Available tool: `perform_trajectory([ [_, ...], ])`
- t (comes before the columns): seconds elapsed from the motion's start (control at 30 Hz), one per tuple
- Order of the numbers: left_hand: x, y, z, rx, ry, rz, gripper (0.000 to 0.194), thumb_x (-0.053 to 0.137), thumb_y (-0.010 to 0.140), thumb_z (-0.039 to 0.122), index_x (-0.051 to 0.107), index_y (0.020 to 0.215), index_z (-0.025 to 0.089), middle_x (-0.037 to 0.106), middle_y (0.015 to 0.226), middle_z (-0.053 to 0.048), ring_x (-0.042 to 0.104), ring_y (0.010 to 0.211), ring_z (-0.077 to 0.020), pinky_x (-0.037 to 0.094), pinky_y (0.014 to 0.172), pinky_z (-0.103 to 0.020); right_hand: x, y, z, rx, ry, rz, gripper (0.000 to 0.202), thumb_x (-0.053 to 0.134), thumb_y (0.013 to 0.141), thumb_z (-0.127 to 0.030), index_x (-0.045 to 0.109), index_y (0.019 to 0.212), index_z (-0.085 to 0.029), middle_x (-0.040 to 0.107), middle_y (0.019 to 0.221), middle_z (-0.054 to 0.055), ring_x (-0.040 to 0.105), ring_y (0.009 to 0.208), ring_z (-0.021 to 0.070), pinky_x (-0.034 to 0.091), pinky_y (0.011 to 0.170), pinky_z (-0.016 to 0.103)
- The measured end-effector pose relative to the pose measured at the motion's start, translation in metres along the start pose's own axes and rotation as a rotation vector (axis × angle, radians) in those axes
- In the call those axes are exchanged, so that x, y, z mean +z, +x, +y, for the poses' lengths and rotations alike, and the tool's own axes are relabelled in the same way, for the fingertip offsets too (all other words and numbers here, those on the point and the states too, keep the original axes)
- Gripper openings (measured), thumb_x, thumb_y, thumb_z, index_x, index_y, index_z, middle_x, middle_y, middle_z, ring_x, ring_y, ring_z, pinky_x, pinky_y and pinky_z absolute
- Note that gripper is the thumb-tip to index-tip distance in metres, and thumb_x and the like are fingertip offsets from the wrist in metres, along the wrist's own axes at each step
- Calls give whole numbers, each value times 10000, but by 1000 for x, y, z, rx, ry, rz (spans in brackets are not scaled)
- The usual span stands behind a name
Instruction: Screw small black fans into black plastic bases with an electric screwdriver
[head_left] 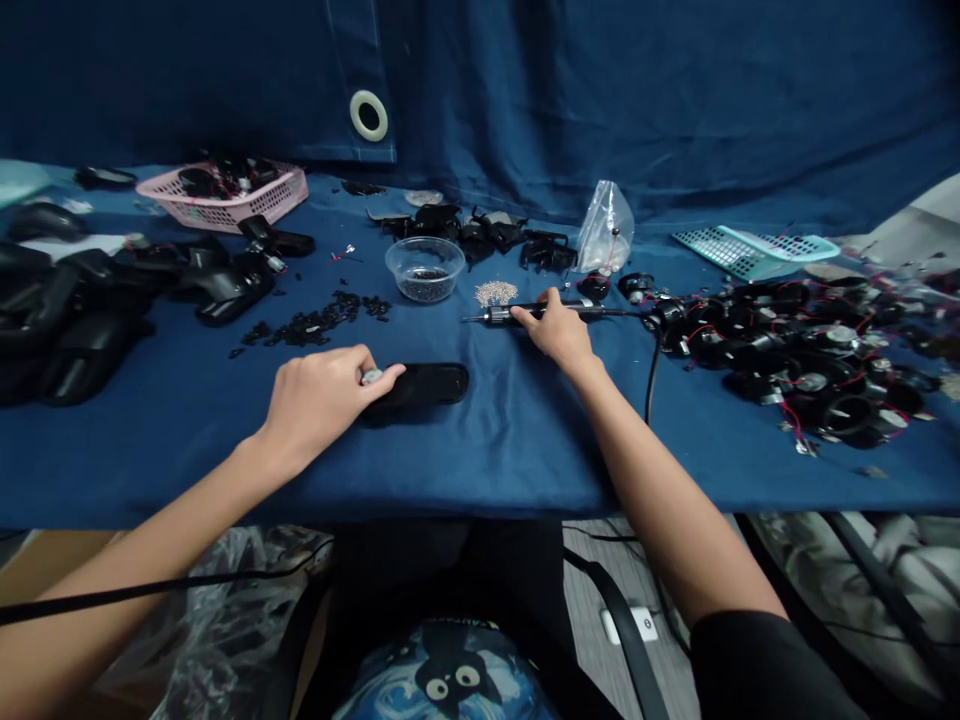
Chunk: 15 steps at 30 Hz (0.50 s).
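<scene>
My left hand (pixel 322 400) is closed on one end of a long black plastic housing (pixel 431 384), which lies on the blue cloth. A small pale round part (pixel 371 377) shows by its fingertips. My right hand (pixel 556 332) grips a black corded electric screwdriver (pixel 501 315), its thin bit pointing left. Just beyond the screwdriver lies a heap of tiny silvery screws (pixel 496 293). A clear plastic bowl (pixel 425 268) with small dark pieces in it stands farther back. Scattered small black parts (pixel 319 320) lie beyond my left hand.
Black housings (pixel 82 300) are piled on the left, near a pink basket (pixel 232 200). Round black parts with red wires (pixel 817 350) crowd the right, before a teal basket (pixel 757 252). A clear bag (pixel 606 225) stands at the back. The screwdriver cord (pixel 651 385) hangs over the table's front.
</scene>
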<state>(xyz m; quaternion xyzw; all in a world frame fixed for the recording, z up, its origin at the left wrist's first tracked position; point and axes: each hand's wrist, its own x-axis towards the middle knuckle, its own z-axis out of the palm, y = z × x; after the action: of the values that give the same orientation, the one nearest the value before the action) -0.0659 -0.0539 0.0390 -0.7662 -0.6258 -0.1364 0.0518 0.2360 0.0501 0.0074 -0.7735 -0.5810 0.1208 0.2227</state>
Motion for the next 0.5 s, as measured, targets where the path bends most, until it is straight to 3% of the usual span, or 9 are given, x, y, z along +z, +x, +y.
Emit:
perform_trajectory([
  [0.1,9,-9,5,-26,80,-63,464,459,908,606,561,714,197,641,642,-33,630,628,-219,225,528,-280,-2,0,3,10,186,-12,559,659,789,-524,540,1206,-172,660,1047,174,618,1078,353,401,1006,571],
  [0.17,13,-13,9,-37,101,-74,475,422,922,614,567,741,199,654,655,-43,643,632,-228,210,520,-279,-3,-1,6,35,293,-30,540,655,803,-495,518,1229,-193,665,965,122,665,949,293,441,979,559],
  [0.3,15,-16,15,-21,181,-60,562,287,956,641,571,789,185,663,666,-86,654,616,-258,175,505,-280,-3,-7,9,175,542,-92,482,507,906,-478,380,1289,-213,614,823,19,645,598,145,592,720,415],
  [0.43,15,-18,15,34,251,-45,571,270,963,636,574,819,174,658,656,-110,646,604,-258,178,510,-279,-8,-11,13,309,750,-212,289,427,954,-438,442,1095,-186,605,792,20,670,641,118,609,667,300],
  [0.5,13,-19,13,50,256,-36,560,289,959,635,582,835,174,644,638,-105,630,598,-253,223,519,-284,-13,-8,16,346,794,-294,312,433,949,-467,482,987,-162,634,779,61,691,699,144,611,674,301],
])
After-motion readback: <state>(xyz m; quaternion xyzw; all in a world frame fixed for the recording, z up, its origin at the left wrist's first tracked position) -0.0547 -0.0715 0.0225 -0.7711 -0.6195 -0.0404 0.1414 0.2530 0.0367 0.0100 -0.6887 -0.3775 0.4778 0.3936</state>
